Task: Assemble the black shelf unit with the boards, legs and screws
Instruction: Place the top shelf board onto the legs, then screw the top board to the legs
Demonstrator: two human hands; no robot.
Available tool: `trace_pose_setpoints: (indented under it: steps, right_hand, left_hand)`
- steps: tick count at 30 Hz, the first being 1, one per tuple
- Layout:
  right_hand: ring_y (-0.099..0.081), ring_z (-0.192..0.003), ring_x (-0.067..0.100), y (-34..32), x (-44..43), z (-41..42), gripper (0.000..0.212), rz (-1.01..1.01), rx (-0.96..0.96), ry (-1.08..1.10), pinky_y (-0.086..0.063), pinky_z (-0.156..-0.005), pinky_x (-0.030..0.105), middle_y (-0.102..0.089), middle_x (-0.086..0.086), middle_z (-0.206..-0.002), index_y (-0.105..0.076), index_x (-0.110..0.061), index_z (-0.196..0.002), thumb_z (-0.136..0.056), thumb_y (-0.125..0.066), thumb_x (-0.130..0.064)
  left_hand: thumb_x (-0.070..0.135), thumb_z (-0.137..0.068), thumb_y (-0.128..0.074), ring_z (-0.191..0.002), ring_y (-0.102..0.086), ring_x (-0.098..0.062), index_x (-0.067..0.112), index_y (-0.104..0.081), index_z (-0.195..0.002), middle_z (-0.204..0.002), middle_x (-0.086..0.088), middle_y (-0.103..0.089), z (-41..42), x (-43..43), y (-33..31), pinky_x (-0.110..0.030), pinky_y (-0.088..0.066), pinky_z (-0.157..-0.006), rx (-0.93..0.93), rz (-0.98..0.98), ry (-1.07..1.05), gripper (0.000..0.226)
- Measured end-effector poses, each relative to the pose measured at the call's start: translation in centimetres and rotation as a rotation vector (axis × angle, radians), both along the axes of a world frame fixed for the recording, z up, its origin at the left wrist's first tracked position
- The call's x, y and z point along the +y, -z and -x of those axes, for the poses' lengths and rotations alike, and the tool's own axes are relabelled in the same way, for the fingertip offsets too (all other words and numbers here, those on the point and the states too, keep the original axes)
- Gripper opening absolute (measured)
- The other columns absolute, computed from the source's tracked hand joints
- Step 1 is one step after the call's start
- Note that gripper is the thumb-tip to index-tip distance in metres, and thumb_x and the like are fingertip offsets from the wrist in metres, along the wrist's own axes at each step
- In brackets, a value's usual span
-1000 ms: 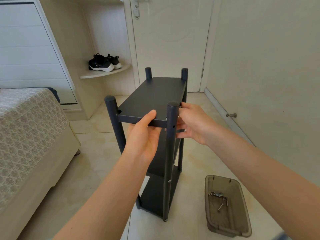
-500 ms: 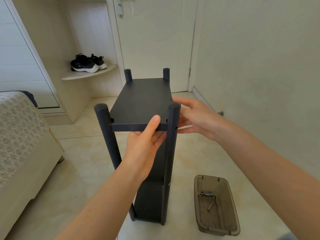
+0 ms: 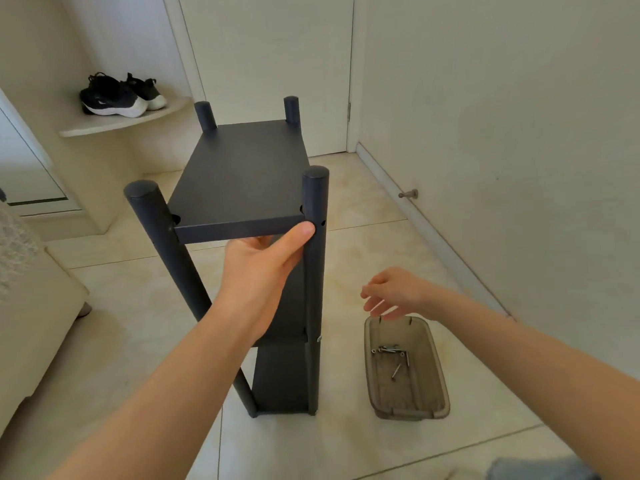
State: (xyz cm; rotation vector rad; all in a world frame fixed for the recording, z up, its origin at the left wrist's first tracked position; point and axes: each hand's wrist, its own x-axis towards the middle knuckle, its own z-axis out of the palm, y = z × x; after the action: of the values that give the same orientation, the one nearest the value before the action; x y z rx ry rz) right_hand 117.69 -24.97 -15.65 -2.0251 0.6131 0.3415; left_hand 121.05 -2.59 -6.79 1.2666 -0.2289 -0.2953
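Note:
The black shelf unit stands upright on the tiled floor, its top board (image 3: 239, 174) set between four round legs. My left hand (image 3: 259, 268) holds the front edge of the top board from below, thumb against the near right leg (image 3: 314, 271). The near left leg (image 3: 162, 233) leans outward at the top. Lower boards show beneath, partly hidden by my arm. My right hand (image 3: 391, 292) hovers empty with relaxed fingers above the far end of the grey plastic tray (image 3: 440, 386). Several loose screws (image 3: 393, 355) lie inside it.
A bed edge (image 3: 31, 306) fills the left side. Black sneakers (image 3: 117, 97) sit on a corner shelf at the back left. A closed door (image 3: 270, 64) stands behind the unit. The right wall carries a door stop (image 3: 408, 194) near the floor.
My right hand has left the near right leg and dropped down to the right, over the screw tray. My left hand keeps its hold under the top board.

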Motion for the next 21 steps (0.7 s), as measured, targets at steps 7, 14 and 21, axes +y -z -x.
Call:
trace_pose_setpoints:
  steps: [7,14,21]
  right_hand:
    - [-0.049,-0.056,0.017,13.1,0.0,1.0,0.032,0.198,0.261,0.024,-0.040,-0.055,0.024,-0.053,0.006,-0.067,-0.051,-0.009,-0.071,-0.099,-0.053,-0.024]
    - [-0.059,-0.104,0.028,20.6,2.3,3.2,0.029,0.271,0.419,-0.070,-0.039,-0.070,0.026,-0.062,0.014,-0.117,-0.052,-0.006,-0.103,-0.103,-0.047,-0.035]
    - [-0.062,-0.104,0.029,22.1,4.2,3.8,0.025,0.281,0.440,-0.200,-0.043,-0.065,0.028,-0.063,0.013,-0.115,-0.051,-0.010,-0.090,-0.099,-0.053,-0.033]
  left_hand:
    - [0.018,-0.065,-0.076,-0.099,-0.074,-0.020,0.015,-0.072,-0.101,-0.098,-0.002,-0.078,0.1,-0.2,0.1,-0.029,-0.060,-0.085,-0.062,0.064,0.003,0.036]
    - [0.019,-0.066,-0.076,-0.101,-0.073,-0.022,0.013,-0.072,-0.101,-0.098,-0.003,-0.076,-0.5,-0.2,0.5,-0.031,-0.059,-0.084,-0.091,0.078,-0.003,0.036]
    - [0.019,-0.064,-0.076,-0.098,-0.074,-0.019,0.016,-0.072,-0.096,-0.093,0.001,-0.076,-0.6,-0.3,0.5,-0.027,-0.059,-0.080,-0.086,0.098,0.011,0.033]
